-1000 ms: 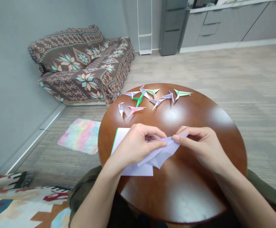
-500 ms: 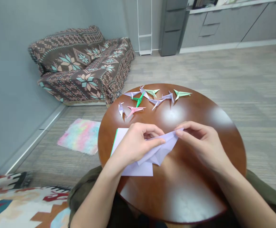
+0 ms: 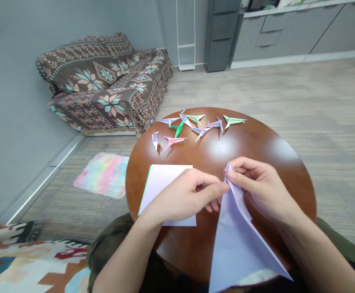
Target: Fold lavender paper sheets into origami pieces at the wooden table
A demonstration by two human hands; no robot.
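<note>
A creased sheet of lilac origami paper [image 3: 238, 244] hangs from my hands over the near part of the round table, its upper end narrowed to a folded point. My right hand [image 3: 257, 185] pinches that point between thumb and fingers. Just left of it, my left hand [image 3: 192, 193] grips the paper's left edge, thumb on top and fingers partly hidden behind. Beneath my left forearm lies a stack of square paper [image 3: 162, 179], lilac on top with a green edge showing at its left.
Several folded paper figures lie at the table's far side, among them a pink one [image 3: 174, 141], a green one [image 3: 179, 128] and a pale green one [image 3: 233, 121]. The brown round table [image 3: 275, 175] stands before a covered sofa [image 3: 110, 85]. A pastel rug [image 3: 102, 175] lies left.
The lilac paper has opened out from a compact folded shape and now hangs down toward me. My left hand has moved right, close to my right hand, uncovering more of the stack.
</note>
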